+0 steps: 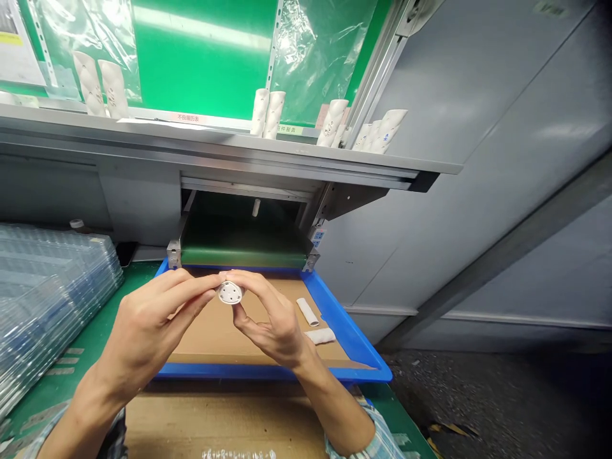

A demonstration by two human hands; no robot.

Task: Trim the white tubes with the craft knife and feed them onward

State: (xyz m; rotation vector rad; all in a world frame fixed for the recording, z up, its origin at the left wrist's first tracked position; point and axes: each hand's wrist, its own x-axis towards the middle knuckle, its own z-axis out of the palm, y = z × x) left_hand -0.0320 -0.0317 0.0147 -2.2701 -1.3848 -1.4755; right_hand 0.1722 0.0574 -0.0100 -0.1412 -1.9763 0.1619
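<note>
Past sleeves point(382, 440), left fingers point(194, 292) and right fingers point(255, 287) clamp a white tube point(230, 292), holed end point(231, 294) cameraward, long axis receding.

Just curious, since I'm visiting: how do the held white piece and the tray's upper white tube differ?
The white piece is held between the left hand and right hand; the upper white tube lies in the blue tray. The white piece shows a rounded end with small dark holes; the upper white tube shows its long side. Both are white.
</note>
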